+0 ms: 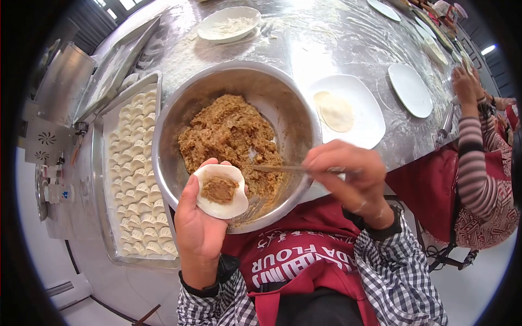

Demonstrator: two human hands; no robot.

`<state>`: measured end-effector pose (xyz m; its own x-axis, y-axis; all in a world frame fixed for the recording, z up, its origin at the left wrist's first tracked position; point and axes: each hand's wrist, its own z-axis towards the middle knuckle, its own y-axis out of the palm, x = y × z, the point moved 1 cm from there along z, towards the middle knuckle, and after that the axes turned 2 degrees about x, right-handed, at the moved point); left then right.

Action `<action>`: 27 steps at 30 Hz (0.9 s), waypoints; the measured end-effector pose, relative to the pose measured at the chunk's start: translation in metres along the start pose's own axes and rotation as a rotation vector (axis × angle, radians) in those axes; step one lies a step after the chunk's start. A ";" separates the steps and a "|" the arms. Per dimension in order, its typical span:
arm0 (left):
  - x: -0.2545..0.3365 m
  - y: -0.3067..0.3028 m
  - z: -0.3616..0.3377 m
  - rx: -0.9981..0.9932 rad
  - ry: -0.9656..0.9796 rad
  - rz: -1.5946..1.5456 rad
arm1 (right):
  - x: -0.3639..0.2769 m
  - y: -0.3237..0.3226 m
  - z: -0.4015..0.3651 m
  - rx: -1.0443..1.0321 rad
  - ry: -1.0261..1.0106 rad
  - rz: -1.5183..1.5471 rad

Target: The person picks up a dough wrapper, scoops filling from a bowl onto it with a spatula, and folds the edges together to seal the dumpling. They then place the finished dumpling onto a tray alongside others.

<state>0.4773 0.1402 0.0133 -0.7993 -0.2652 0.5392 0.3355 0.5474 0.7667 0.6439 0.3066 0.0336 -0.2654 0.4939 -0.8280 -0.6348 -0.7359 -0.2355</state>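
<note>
In my left hand (201, 228) rests a round dumpling wrapper (237, 202) with a mound of brown filling (219, 189) at its middle, held over the near left rim of a large steel bowl (299, 108). Ground meat filling (228, 122) is heaped in the bowl. My right hand (353, 174), at the bowl's right rim, has its fingers closed round a thin flat stick (280, 168). The stick's tip reaches into the bowl and overlaps the filling there, just right of the wrapper.
A tray (111, 217) of folded dumplings (138, 179) stands left of the bowl. To the right, a white plate (367, 117) carries a wrapper (333, 111). A flour plate (228, 24) and another white plate (410, 89) lie farther off. A co-worker's arm (470, 141) is at right.
</note>
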 end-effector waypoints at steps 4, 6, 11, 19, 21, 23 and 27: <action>0.004 0.005 -0.001 0.058 0.027 0.023 | 0.010 0.020 0.000 -0.148 -0.284 -0.211; 0.005 0.006 -0.001 0.062 0.028 0.014 | 0.010 0.030 -0.006 -0.243 -0.346 -0.362; 0.000 0.014 -0.001 0.008 -0.048 -0.079 | 0.009 0.041 -0.012 -0.410 -0.337 -0.375; -0.009 0.023 -0.009 -0.049 -0.151 -0.168 | -0.007 0.025 0.004 -0.085 -0.311 -0.286; -0.011 0.025 -0.009 -0.049 -0.182 -0.181 | -0.006 0.033 0.006 -0.020 -0.323 -0.296; -0.012 0.028 -0.010 -0.044 -0.196 -0.162 | -0.004 0.037 0.009 -0.013 -0.443 -0.318; -0.018 0.027 -0.011 -0.094 -0.188 -0.109 | -0.003 0.039 0.010 -0.007 -0.466 -0.241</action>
<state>0.5059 0.1512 0.0283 -0.9095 -0.1612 0.3832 0.2798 0.4444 0.8510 0.6126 0.2811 0.0315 -0.4082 0.8019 -0.4362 -0.7132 -0.5785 -0.3959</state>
